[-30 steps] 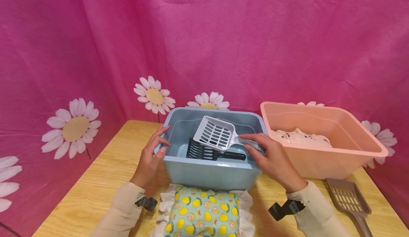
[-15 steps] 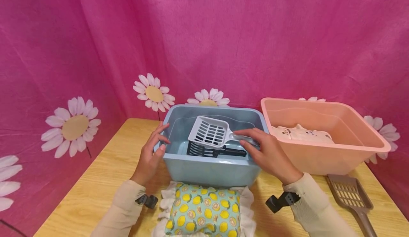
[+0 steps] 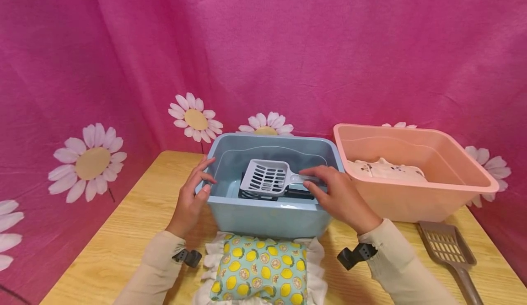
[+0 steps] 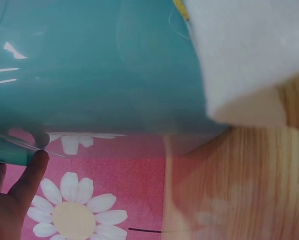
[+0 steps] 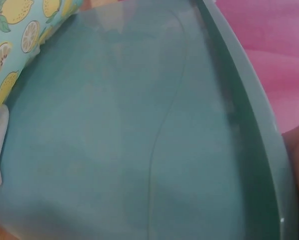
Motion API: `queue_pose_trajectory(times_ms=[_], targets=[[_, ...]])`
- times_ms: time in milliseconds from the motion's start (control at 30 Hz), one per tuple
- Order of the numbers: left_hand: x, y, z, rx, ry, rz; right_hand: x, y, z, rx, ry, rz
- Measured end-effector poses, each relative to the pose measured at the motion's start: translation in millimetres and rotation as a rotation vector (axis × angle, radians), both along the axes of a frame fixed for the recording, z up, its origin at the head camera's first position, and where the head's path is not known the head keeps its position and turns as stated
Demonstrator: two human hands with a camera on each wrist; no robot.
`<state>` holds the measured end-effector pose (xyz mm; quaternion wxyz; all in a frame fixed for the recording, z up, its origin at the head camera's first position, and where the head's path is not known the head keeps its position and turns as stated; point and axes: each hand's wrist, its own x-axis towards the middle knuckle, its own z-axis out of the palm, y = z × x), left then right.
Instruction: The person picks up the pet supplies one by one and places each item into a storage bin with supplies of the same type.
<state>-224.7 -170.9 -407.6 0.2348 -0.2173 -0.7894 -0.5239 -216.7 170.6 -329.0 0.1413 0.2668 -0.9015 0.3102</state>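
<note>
A light grey slotted litter scoop [image 3: 267, 177] lies low inside the blue bin [image 3: 271, 219], over a black slotted scoop [image 3: 300, 194] that it mostly covers. My right hand [image 3: 341, 200] reaches over the bin's right side and pinches the grey scoop's handle between thumb and fingers. At the opposite side, my left hand [image 3: 190, 200] rests against the left rim with its fingers loosely bent. The left wrist view shows fingertips [image 4: 39, 157] touching the blue rim. Only the bin's outer wall [image 5: 114, 125] and a bit of hand appear in the right wrist view; the scoops are hidden there.
A lemon-print pillow [image 3: 259, 268] with white ruffles lies in front of the blue bin. The pink bin [image 3: 405, 204] stands to the right, holding a pale patterned cloth item [image 3: 391, 171]. A brown scoop [image 3: 450, 245] lies on the wooden table [image 3: 123, 232] at far right.
The grey scoop has come down into the blue bin and slightly left, now covering more of the black scoop. My right hand has moved slightly left with it; the left hand stays at the rim.
</note>
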Motion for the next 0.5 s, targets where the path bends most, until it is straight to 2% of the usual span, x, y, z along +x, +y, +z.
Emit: queue_pose_trajectory(times_ms=[500], targets=[[-2.5,-0.5,-1.2,0.004,0.009,-0.007,1.0,-4.9,-6.6,0.033,0.119,0.024]])
